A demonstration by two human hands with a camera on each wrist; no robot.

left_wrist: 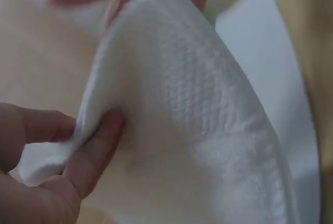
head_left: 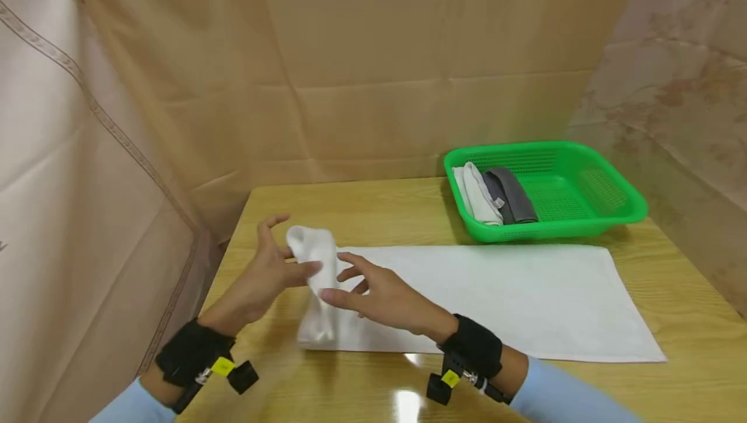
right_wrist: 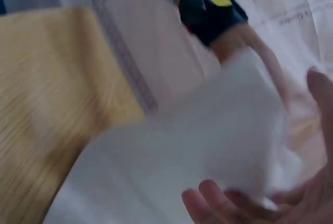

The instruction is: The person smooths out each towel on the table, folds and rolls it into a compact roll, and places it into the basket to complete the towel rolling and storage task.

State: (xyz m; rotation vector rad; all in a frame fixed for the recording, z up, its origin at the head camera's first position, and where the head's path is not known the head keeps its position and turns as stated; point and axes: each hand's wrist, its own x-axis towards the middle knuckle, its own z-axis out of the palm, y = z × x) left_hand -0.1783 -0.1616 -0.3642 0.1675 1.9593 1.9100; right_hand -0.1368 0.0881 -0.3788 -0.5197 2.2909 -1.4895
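A long white towel [head_left: 496,300] lies flat across the table, its left end lifted into a standing fold [head_left: 315,254]. My left hand [head_left: 262,280] pinches the edge of that fold, and in the left wrist view the thumb and fingers grip the towel [left_wrist: 171,109] from both sides. My right hand [head_left: 391,296] hovers at the fold's right side with fingers spread and parted from the thumb; the thumb tip overlaps the fold. In the right wrist view its fingertips [right_wrist: 197,203] are close by the raised, blurred towel [right_wrist: 197,135].
A green plastic basket [head_left: 554,229] stands behind the towel at the back right. Inside it, on the left, are a folded white cloth [head_left: 481,196] and a folded dark grey cloth [head_left: 516,196]. Beige fabric [head_left: 373,72] hangs behind the wooden table [head_left: 362,209].
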